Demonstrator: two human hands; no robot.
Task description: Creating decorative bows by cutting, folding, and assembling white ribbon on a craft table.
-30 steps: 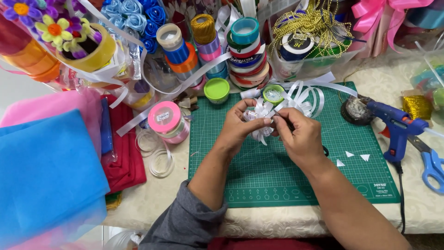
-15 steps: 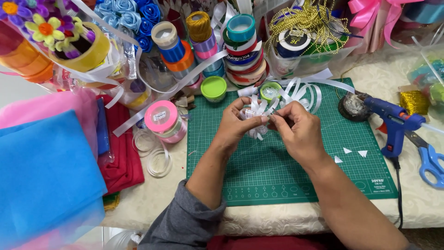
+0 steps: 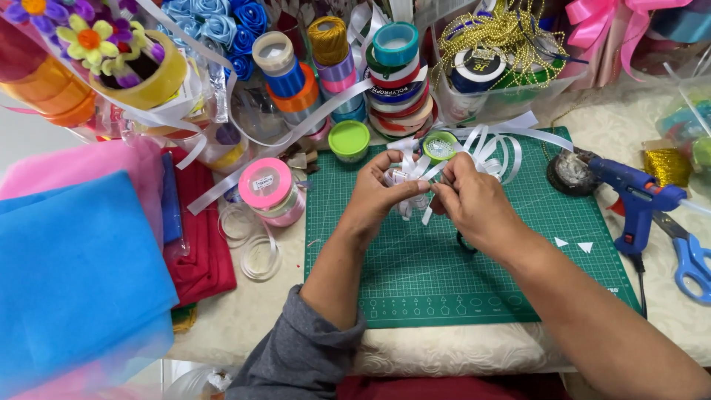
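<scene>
A small white ribbon bow [image 3: 409,181] sits between both hands above the upper middle of the green cutting mat [image 3: 444,274]. Its loops bunch into a rough ball with no clear long axis, though a few loose tails hang down and slightly right toward the mat. More looped white ribbon [image 3: 496,148] trails off to the right behind the hands.

The left hand [image 3: 385,194] comes in from the lower left, forearm slanting up across the mat, fingers curled closed around the bow's left side with the thumb on top. The right hand [image 3: 474,204] reaches in from the lower right, its thumb and forefinger pinched shut on the ribbon at the bow's centre, the two hands touching at the fingertips.

Compared with a second ago, both hands sit in nearly the same spot over the mat; the bow looks a little more gathered and the hands pressed closer together.

A blue glue gun [image 3: 635,194] lies at the mat's right edge, with blue-handled scissors [image 3: 689,255] just beyond it. A pink ribbon spool [image 3: 268,189] stands left of the mat, a green-lidded jar [image 3: 349,141] at its top edge, and a stack of ribbon rolls [image 3: 396,81] behind. Blue fabric [image 3: 70,274] covers the left of the tabletop [image 3: 444,355].
</scene>
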